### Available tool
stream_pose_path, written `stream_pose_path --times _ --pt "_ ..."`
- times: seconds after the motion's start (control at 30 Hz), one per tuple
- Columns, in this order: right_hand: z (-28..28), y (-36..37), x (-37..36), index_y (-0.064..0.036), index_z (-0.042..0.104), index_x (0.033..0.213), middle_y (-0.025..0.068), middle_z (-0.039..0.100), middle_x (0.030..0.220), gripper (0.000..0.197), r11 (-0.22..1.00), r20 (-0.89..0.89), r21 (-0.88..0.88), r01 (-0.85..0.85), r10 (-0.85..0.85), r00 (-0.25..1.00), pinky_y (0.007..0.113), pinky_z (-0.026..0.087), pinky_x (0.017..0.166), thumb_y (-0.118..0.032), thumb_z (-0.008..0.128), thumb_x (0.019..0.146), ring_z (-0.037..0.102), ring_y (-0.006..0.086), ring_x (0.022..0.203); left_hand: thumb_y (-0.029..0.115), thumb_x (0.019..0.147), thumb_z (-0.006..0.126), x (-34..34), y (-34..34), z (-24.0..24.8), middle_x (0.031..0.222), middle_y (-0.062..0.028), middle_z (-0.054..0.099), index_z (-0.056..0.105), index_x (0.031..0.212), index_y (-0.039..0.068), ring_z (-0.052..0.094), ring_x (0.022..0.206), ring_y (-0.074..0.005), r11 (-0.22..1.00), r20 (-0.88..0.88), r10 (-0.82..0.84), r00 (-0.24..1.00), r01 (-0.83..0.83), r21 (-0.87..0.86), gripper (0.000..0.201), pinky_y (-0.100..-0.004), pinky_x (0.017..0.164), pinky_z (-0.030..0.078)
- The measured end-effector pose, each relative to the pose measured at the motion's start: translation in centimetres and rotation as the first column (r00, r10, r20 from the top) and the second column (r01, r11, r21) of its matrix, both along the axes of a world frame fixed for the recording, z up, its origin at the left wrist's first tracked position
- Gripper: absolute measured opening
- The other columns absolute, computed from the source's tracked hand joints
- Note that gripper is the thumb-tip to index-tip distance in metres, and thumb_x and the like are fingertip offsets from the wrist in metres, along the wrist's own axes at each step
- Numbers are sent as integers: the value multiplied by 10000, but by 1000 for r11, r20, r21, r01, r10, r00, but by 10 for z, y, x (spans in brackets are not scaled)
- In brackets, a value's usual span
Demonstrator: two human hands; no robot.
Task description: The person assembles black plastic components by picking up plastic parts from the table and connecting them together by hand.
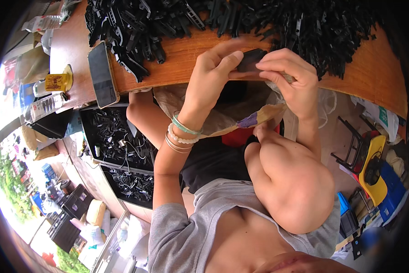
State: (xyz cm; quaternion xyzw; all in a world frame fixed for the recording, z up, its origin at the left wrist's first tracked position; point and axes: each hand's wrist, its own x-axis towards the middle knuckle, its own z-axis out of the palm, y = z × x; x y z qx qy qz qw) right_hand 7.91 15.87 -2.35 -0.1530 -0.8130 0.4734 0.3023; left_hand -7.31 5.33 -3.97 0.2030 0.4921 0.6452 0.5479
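Note:
Over the near edge of the wooden table, a small dark black plastic piece (251, 60) is held between my two hands. My left hand (213, 68) has its thumb against the piece's left end, and its other fingers are partly blurred. The thumb and fingertips of my right hand (292, 75) pinch the right end. Just beyond the hands lies a large heap of black plastic parts (304, 32). Below them, a translucent plastic bag (172, 98) hangs open at the table edge over my lap.
A smartphone (103, 75) lies on the wooden table (175, 48) at the left, near a yellow box (57, 83) and a plastic bottle (43, 108). Black trays (127, 169) of small dark parts stand below left. A yellow chair (373, 170) is at the right.

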Motion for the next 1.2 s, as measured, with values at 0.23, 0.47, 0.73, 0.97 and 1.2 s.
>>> stream_pose_path --times 0.23,0.47,0.73,0.97,1.2 --pt "-10 -6 3 0 695 887 108 649 857 176 995 -102 -26 100 -102 990 257 542 632 99 698 741 642 182 733 95 904 620 7 -13 20 946 -150 700 548 1243 -67 676 855 -155 980 -346 -192 918 196 -26 383 -272 748 541" --pt "-6 -12 8 6 669 1003 121 611 1023 317 975 -55 139 173 -167 984 255 559 679 138 672 714 619 191 835 31 810 682 6 -18 18 891 -206 669 576 1133 -44 669 767 -361 983 -826 -38 563 172 72 348 -356 665 534" --pt "-1 -15 7 4 633 1022 113 617 956 357 991 13 108 76 -77 997 304 547 650 181 615 712 612 229 829 33 807 682 6 -21 13 851 -185 668 597 1106 -19 664 727 -345 963 -842 11 539 221 154 315 -368 627 524" --pt "-2 -16 8 22 636 989 103 629 905 273 1000 70 15 27 -29 997 306 522 652 115 664 734 617 229 762 129 804 723 2 -25 10 795 -173 668 636 1053 -2 657 679 -328 976 -787 -105 609 213 35 294 -351 613 520" --pt "-13 24 -1 7 663 943 78 642 905 180 987 109 151 58 -75 991 340 493 703 -23 706 771 616 234 815 275 766 765 -32 -20 22 641 -110 622 678 867 31 622 570 -281 970 -935 -193 297 200 -136 278 -341 514 475"
